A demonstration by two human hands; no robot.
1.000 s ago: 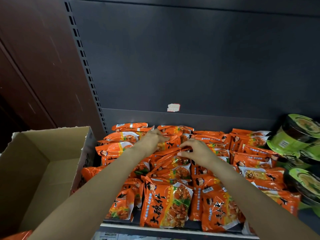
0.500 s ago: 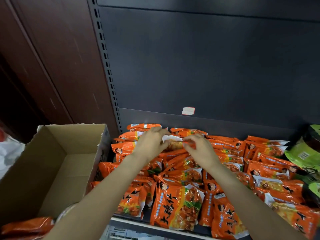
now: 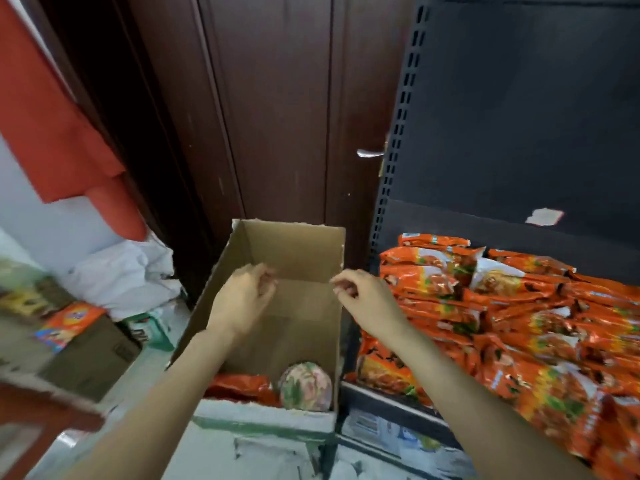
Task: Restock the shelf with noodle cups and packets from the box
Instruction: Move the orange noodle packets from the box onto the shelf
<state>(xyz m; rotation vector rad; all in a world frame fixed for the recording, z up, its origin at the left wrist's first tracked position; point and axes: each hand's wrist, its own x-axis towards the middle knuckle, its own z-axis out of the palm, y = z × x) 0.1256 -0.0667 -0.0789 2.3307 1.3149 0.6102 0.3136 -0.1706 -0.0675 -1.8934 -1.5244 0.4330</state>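
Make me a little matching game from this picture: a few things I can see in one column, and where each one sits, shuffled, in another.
Things:
1. round noodle cup
2. stacked orange packets
3. left hand
4. white sacks

Places:
A. on the dark shelf, right of the box
B. on the floor, left of the box
C. inside the cardboard box, at its near right corner
D. hovering over the open box, holding nothing

Pairs: 1-C, 2-A, 3-D, 4-B
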